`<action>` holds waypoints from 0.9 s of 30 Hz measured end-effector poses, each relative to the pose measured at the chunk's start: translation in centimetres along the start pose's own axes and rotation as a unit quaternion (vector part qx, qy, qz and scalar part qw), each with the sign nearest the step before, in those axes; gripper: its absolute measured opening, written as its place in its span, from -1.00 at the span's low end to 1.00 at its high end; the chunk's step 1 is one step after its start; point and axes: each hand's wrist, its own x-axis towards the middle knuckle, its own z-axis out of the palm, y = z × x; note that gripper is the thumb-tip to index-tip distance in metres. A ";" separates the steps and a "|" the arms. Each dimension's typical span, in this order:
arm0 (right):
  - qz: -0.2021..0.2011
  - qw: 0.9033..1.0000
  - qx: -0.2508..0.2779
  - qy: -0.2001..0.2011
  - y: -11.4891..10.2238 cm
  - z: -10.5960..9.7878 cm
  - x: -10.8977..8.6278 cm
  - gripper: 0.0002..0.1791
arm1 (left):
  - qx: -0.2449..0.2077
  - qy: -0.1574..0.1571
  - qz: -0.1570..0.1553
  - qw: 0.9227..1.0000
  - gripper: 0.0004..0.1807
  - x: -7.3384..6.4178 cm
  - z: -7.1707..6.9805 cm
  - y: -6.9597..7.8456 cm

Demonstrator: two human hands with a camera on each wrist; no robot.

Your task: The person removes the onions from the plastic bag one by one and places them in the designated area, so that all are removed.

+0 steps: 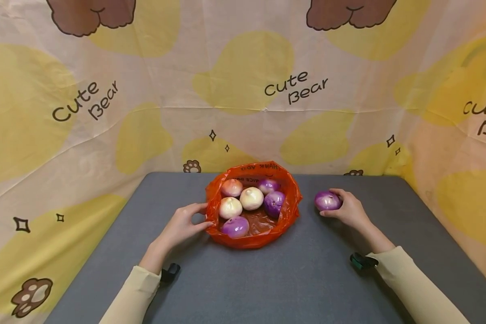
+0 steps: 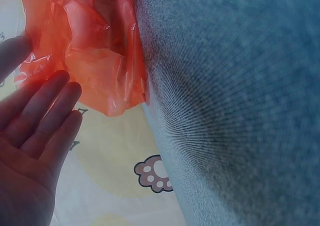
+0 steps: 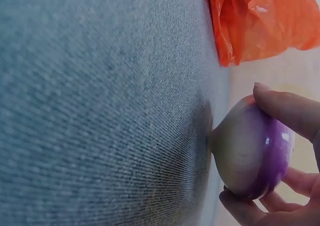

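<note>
A red plastic bag (image 1: 249, 243) stands on the grey table with its mouth rolled wide. Inside lie several onions: a white onion (image 1: 251, 198), another pale one, a reddish one (image 1: 232, 187), and purple ones such as the purple onion (image 1: 274, 204). My left hand (image 1: 186, 220) touches the bag's left side, its fingers (image 2: 52, 103) fairly straight along the crinkled plastic. To the right of the bag, my right hand (image 1: 350, 210) holds a purple onion (image 3: 257, 148) between thumb and fingers. Its pale tip is at or close to the tabletop; I cannot tell whether they touch.
The grey table (image 1: 267, 288) reaches back to a patterned cloth (image 1: 243, 90) with bears and lettering, which also hangs at both sides. A dark strap device sits at each wrist, beside the pale sleeves (image 1: 417, 283).
</note>
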 end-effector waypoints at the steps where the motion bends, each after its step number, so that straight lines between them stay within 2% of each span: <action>1: 0.002 1.000 0.001 0.000 0.1 0.0 0.1 -0.05 | 0.000 0.000 -0.001 1.000 -0.46 0.0 0.0 0.0; 12: 0.013 1.000 0.016 0.005 0.4 0.4 0.9 -0.06 | 0.001 0.006 0.010 1.000 -0.45 0.1 0.1 0.1; 17: 0.011 1.000 0.027 0.002 0.3 0.6 0.8 -0.06 | 0.003 -0.001 -0.002 1.000 -0.46 0.0 0.1 0.0; 27: 0.012 0.999 0.035 -0.001 0.2 0.6 0.4 -0.06 | 0.007 0.002 0.003 1.000 -0.46 0.0 0.1 -0.1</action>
